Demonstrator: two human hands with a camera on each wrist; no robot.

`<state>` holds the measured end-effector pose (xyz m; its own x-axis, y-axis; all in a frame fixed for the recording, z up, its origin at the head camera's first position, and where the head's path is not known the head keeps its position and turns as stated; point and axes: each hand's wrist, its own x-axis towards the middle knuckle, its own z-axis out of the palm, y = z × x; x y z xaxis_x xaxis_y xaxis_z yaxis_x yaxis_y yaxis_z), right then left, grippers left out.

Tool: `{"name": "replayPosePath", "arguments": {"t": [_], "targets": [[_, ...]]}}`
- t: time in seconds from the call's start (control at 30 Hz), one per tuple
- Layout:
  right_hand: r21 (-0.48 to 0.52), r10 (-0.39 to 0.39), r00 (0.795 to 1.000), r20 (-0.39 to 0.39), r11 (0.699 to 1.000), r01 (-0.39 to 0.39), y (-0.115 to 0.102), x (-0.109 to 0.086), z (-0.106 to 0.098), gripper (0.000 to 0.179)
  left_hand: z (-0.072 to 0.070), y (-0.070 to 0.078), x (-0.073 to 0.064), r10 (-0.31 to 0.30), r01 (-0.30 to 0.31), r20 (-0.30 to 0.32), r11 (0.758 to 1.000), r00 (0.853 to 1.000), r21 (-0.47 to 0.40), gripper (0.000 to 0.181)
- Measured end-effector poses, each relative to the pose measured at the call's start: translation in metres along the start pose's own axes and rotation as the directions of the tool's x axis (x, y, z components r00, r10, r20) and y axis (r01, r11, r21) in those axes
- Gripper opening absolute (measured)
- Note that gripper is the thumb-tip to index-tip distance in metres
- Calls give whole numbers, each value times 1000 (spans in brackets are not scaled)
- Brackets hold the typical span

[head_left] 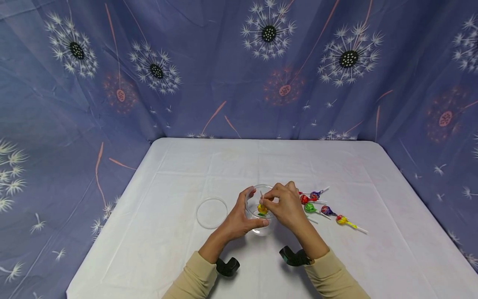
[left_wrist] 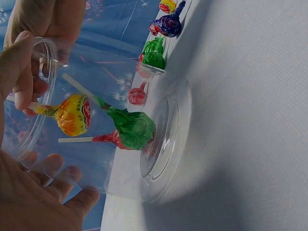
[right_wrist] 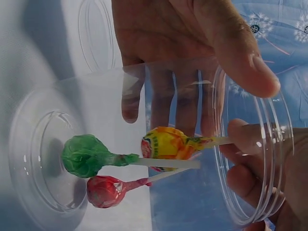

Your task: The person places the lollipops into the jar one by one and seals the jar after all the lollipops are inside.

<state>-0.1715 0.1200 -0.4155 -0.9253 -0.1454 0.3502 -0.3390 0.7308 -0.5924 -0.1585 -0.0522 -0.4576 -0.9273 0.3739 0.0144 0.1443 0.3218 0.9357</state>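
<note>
A clear plastic jar (head_left: 262, 231) stands upright on the white table, its mouth uncovered. My left hand (head_left: 239, 220) grips it near the rim, thumb on the near side and fingers round the far side. With thumb and fingertips, my right hand (head_left: 289, 205) pinches the stick of a yellow lollipop (left_wrist: 74, 115), head down inside the jar and above its base. Inside, a green lollipop (right_wrist: 84, 156) and a red lollipop (right_wrist: 105, 191) rest heads down on the base, sticks pointing to the mouth.
Left of the jar lies a clear round lid (head_left: 211, 212). To the right are several loose wrapped lollipops, among them a green one (head_left: 309, 207), a purple one (head_left: 327, 210) and a yellow-and-red one (head_left: 341, 219). A blue dandelion-print curtain (head_left: 224, 74) hangs behind the table.
</note>
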Motion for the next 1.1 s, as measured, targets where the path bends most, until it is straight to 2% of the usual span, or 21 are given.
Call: {"name": "replayPosePath", "arguments": {"t": [0.27, 0.43, 0.5, 0.73, 0.9, 1.1], "targets": [[-43, -3, 1000, 19, 999, 3, -2, 1, 0, 10, 0, 1, 0, 1, -1, 0, 1000, 1000, -5, 96], [-35, -8, 1000, -19, 999, 7, -1, -1, 1, 12, 1, 2, 0, -4, 4, -4, 1000, 1000, -10, 96], [-16, -10, 999, -44, 1000, 10, 0, -2, 0, 13, 0, 5, 0, -14, 14, -3, 1000, 1000, -18, 97], [119, 14, 995, -96, 993, -2, 2, -3, -8, 14, -6, 38, -12, -30, 31, 3, 999, 1000, -45, 94], [218, 33, 993, -109, 976, -9, 4, -6, -21, 14, -5, 40, -13, -32, 33, 8, 999, 999, -42, 94], [248, 40, 990, -138, 969, -5, 10, -11, -38, 13, -4, 38, -12, -36, 36, 2, 998, 999, -49, 94]]}}
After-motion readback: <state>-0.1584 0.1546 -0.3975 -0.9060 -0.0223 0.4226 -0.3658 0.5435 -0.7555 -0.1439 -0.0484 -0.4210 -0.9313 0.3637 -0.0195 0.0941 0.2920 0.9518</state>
